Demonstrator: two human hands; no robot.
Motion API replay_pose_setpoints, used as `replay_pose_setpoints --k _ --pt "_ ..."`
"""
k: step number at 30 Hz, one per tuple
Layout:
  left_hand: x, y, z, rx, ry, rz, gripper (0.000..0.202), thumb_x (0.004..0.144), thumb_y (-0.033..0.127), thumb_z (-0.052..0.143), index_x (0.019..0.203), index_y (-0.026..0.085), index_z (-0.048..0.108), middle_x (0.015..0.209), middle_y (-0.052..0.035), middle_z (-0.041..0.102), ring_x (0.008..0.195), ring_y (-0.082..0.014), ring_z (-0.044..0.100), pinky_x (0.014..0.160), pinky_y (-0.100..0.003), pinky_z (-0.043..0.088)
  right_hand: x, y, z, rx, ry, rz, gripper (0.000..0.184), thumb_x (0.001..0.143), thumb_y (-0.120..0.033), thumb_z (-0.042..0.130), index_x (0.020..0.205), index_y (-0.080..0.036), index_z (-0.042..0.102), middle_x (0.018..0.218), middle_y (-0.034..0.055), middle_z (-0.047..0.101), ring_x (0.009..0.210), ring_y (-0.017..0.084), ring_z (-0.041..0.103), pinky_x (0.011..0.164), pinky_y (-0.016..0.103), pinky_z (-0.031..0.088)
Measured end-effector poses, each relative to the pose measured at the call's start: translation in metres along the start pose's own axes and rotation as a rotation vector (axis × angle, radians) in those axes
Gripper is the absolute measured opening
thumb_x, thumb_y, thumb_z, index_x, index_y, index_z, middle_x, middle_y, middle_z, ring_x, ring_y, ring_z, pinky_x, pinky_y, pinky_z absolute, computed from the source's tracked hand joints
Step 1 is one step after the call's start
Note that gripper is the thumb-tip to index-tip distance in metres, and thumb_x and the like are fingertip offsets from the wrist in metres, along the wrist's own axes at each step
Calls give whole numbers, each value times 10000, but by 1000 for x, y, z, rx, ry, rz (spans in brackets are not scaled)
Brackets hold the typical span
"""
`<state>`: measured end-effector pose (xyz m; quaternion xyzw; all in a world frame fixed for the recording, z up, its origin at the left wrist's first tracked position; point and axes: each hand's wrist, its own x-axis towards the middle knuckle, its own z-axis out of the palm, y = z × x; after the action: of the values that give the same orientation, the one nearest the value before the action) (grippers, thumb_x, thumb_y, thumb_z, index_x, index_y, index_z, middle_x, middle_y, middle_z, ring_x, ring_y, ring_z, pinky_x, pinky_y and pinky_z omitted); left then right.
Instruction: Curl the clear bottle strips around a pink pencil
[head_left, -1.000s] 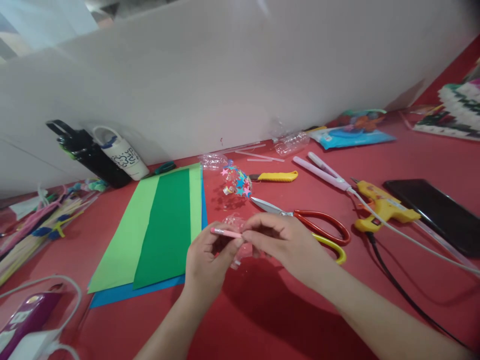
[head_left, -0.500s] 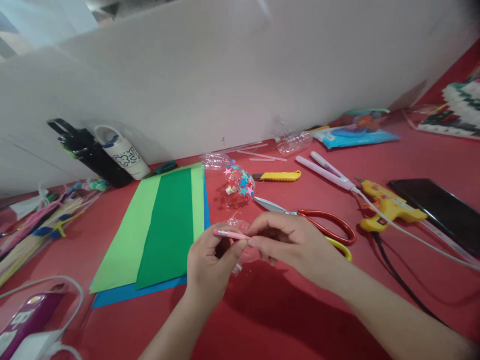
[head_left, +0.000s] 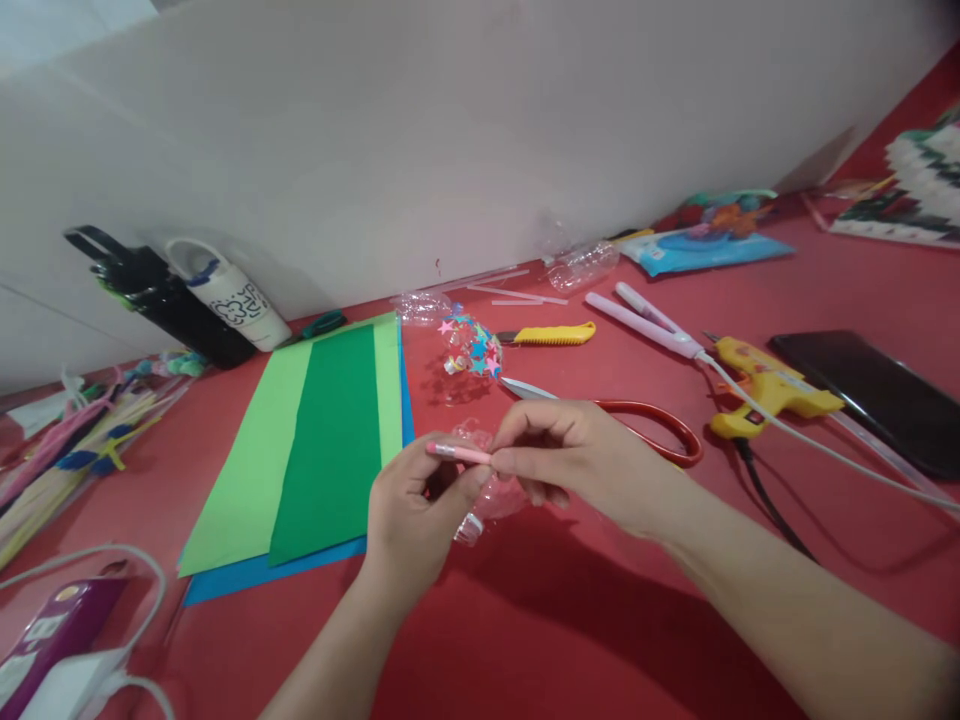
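My left hand [head_left: 416,515] is closed around a clear plastic bottle piece [head_left: 484,495], held just above the red table [head_left: 570,620]. My right hand [head_left: 577,460] pinches a thin pink stick [head_left: 457,453] by its right end and holds it across the top of the plastic piece. The fingertips of both hands meet at the stick. Behind them lies a second clear plastic piece covered in coloured star stickers [head_left: 471,348].
Green and blue paper sheets [head_left: 322,440] lie left of my hands. Red-handled scissors [head_left: 637,420], a yellow utility knife [head_left: 547,335], a yellow glue gun [head_left: 765,385] with cord, a pink tool [head_left: 645,322] and a black phone [head_left: 877,395] lie to the right. White board behind.
Both hands stay together on the stick and plastic piece, with only slight finger shifts. The view has tilted a little, so everything sits slightly higher in frame.
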<state>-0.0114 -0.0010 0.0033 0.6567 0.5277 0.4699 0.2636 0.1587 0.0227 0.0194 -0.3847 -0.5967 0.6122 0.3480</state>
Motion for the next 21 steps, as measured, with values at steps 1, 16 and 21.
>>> replay_pose_setpoints --k 1,16,21 --pt "0 -1 0 -4 5 -14 39 732 213 660 716 203 694 715 -6 673 603 -127 567 551 -230 448 -1 -1 1 -35 23 -9 122 802 -257 617 711 -182 586 506 -60 512 437 66 451 436 198 345" --pt "-2 2 7 -79 66 -187 73 696 242 682 729 181 656 608 25 585 535 -104 511 494 -205 406 -4 2 14 -466 169 -191 125 896 -279 502 801 -204 530 702 -17 578 592 114 478 528 236 318" --pt "-2 2 7 -258 87 -265 215 674 253 717 813 194 563 647 37 594 527 -94 517 473 -184 408 -4 4 17 -676 193 -248 147 922 -267 446 816 -200 522 720 16 610 577 136 499 533 252 305"
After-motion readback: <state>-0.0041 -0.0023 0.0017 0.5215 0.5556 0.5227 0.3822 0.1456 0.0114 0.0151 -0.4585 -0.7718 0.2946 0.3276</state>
